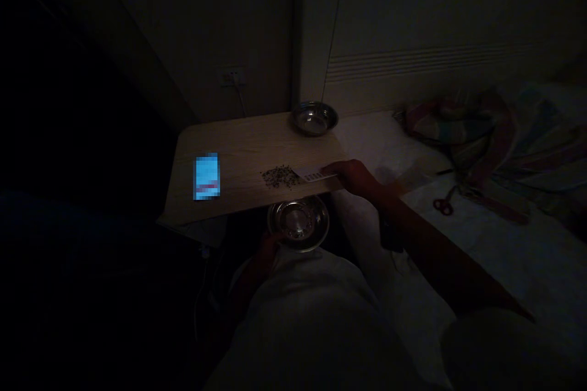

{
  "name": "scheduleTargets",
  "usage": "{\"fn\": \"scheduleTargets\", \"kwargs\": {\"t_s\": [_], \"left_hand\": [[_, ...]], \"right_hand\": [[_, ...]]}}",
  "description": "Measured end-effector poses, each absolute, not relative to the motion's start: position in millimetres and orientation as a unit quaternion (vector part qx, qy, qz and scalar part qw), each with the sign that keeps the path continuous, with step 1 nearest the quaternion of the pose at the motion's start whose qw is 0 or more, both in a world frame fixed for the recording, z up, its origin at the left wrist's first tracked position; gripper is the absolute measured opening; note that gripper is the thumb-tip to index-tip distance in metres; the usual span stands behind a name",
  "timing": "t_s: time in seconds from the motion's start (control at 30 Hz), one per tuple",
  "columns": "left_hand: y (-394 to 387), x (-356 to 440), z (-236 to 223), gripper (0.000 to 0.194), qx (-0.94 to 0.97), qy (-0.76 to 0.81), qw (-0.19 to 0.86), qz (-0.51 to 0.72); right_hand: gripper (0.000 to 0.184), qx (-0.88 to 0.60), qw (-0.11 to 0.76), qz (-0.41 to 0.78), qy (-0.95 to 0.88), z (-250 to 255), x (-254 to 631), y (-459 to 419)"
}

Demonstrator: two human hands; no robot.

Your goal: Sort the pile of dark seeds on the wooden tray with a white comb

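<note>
My right hand [347,175] is closed around the end of a flat white slotted spatula [314,176]. Its far edge meets a scatter of small dark grains [279,177] on the light wooden tabletop [238,140]. Below the table's front edge, my left hand [270,247] grips the left rim of a shiny metal bowl [298,220], held over my lap. Some small bits show inside that bowl, too dim to name. A second metal bowl [315,119] stands at the table's back right corner.
A lit phone [206,177], its screen pixelated, lies on the table's left side. Red-handled scissors [443,205] rest on the white bed sheet [477,256] at right, near a rumpled striped cloth [495,122]. A wall socket [233,76] holds a plugged cable. The room is very dark.
</note>
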State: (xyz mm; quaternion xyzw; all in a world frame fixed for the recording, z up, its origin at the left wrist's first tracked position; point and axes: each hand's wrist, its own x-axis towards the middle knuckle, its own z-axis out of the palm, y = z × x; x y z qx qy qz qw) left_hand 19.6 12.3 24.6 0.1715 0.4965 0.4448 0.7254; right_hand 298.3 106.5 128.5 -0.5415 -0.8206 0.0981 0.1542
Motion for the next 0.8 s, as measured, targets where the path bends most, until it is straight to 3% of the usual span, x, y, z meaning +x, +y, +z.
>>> {"fn": "scheduleTargets", "kwargs": {"t_s": [0.43, 0.8], "left_hand": [[9.6, 19.1, 15.2, 0.055, 0.181, 0.492, 0.730, 0.439], [11.0, 21.2, 15.8, 0.056, 0.186, 0.484, 0.729, 0.448]], "right_hand": [[0.040, -0.617, 0.075, 0.030, -0.782, 149.7, 276.5, 101.7], [0.041, -0.720, 0.091, -0.038, -0.686, 157.1, 277.2, 103.9]]}}
